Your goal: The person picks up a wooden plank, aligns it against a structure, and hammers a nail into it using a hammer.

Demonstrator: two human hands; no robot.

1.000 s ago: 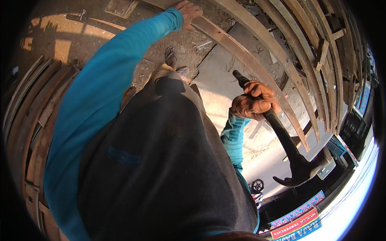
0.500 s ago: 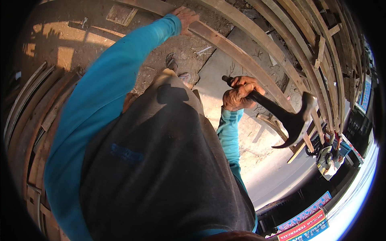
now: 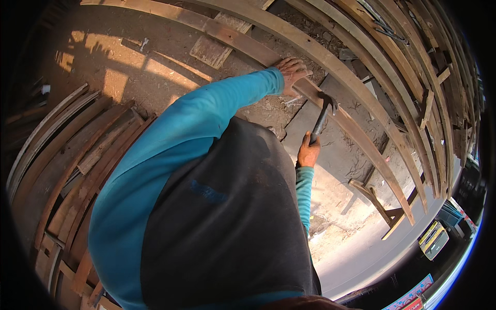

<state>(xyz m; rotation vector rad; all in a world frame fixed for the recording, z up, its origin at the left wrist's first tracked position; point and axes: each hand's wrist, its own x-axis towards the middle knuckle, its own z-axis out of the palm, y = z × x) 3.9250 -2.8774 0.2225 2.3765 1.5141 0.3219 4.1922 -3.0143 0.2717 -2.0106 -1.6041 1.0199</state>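
The long, brown wooden beam (image 3: 356, 133) is positioned beneath the left hand (image 3: 293, 75), whose fingers are extended; whether its underside is gripped cannot be told. The black-handled claw hammer (image 3: 319, 124) is enclosed by the right hand's (image 3: 309, 153) curled fingers, head over the beam.

Sunlight warm, patchy. Hard-edged bright blocks on dirt floor (image 3: 114, 85) at left, cut by dark shadows. Sandy ground (image 3: 330, 209) beside right sleeve (image 3: 305, 191) brighter still, pale and washed. Timber stack (image 3: 57, 170) dimmer, outer edge sinking into murk. Charcoal shirt front (image 3: 232, 227) swallows detail. Hammer (image 3: 321, 118) dark, outline readable against paler ground. Sky glare (image 3: 457, 273) burns white-blue along lower right rim. Fisheye bows long planks (image 3: 361, 129) into arcs; corners black.
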